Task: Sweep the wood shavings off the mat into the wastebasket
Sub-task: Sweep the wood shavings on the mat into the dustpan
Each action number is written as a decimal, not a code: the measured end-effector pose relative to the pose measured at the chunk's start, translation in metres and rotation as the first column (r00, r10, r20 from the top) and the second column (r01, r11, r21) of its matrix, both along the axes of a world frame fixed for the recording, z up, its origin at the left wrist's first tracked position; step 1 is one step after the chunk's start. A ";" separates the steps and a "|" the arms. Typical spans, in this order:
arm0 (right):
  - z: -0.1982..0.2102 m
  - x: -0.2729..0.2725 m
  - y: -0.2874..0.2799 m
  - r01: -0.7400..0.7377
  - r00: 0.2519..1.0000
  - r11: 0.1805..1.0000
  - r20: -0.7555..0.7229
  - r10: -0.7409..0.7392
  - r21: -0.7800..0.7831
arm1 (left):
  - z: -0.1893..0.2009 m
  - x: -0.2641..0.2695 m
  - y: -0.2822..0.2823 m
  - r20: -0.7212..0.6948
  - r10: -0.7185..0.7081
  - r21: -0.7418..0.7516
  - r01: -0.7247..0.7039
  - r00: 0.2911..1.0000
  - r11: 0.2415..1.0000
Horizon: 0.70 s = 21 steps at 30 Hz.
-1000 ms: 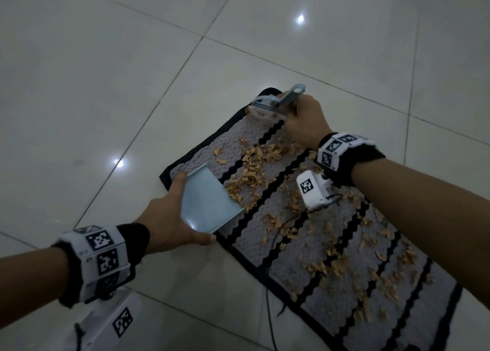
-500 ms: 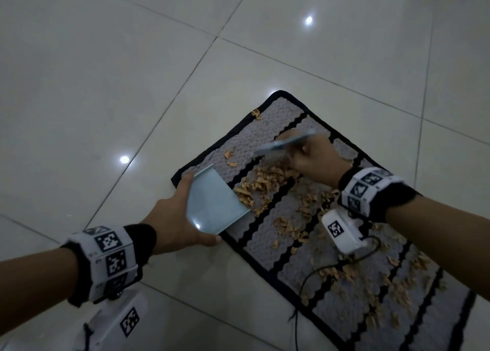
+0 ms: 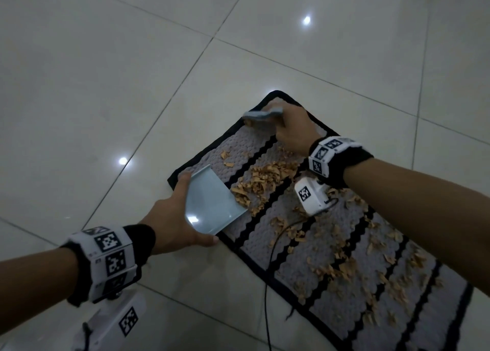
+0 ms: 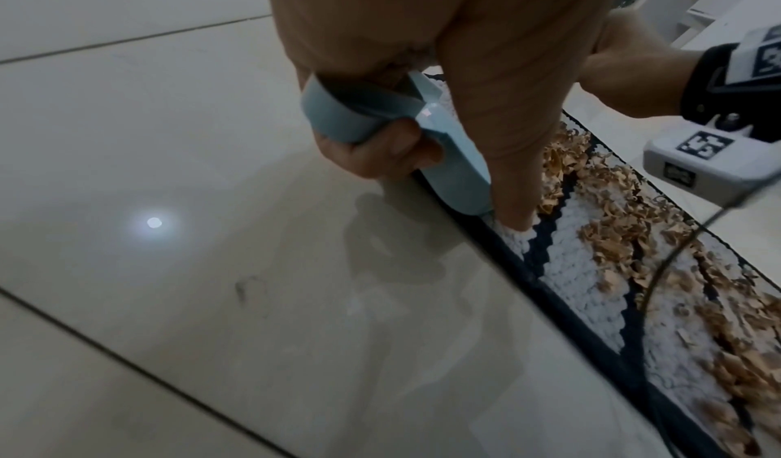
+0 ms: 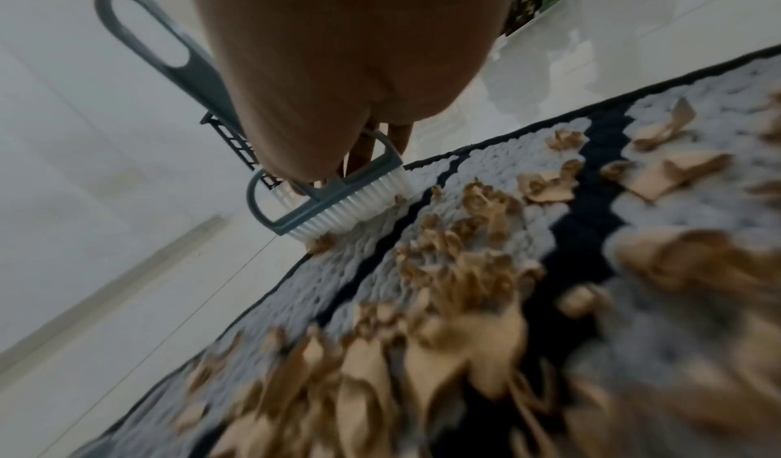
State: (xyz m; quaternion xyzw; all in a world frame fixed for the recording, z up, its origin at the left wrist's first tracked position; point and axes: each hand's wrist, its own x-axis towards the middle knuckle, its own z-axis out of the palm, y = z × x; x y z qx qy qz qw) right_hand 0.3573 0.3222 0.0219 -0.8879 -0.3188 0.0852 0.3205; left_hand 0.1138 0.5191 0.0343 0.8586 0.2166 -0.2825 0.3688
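A grey mat (image 3: 267,226) with black zigzag stripes lies on the tiled floor, strewn with tan wood shavings (image 3: 261,180). My left hand (image 3: 172,218) grips a pale blue dustpan (image 3: 210,204) by its handle (image 4: 338,118), its lip resting on the mat's near-left edge beside the densest pile. My right hand (image 3: 291,130) holds a small grey brush (image 3: 261,115) at the mat's far corner. Its white bristles (image 5: 359,204) press on the mat, a few shavings (image 5: 321,241) right at them. No wastebasket is in view.
Glossy pale floor tiles (image 3: 132,72) surround the mat on the left and far sides. A thin black cable (image 3: 267,271) hangs from my right wrist camera across the mat. Shavings (image 3: 371,271) cover the mat's near-right part too.
My right hand carried the brush back from mid-mat beside the pile to the far corner. The left hand has kept the dustpan at the same mat edge.
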 end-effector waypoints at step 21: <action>0.017 -0.039 0.015 -0.368 0.925 0.930 -0.103 0.367 0.010 | 0.012 -0.013 0.001 0.046 -0.006 -0.008 0.006 0.999 1.000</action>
